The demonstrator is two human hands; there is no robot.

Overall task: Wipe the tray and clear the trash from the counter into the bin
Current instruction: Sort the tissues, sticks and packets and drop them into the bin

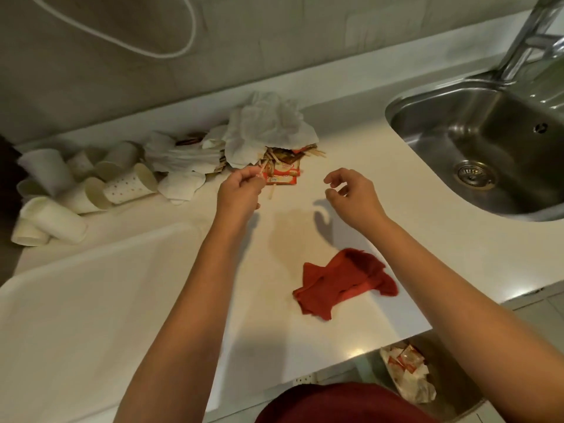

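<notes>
Head view: left hand (241, 190) pinches wooden stirrers (268, 181) at the trash pile (268, 132); right hand (351, 193) hovers loosely curled, holding nothing. White tray (91, 300) near left, bin (427, 377) below the surface (366, 154).

A single wide-angle view comes from the person's head, looking forward and steeply down onto the white bench (351, 166). It sits close: both forearms stretch up from the bottom edge to the hands near mid-frame. The grey tiled wall (274, 35) fills the top, the stainless steel sink (476, 123) curves in at upper right, and the metal bin (451, 389) on the floor shows past the bench's near edge at lower right. Straight lines bow toward the borders.
</notes>
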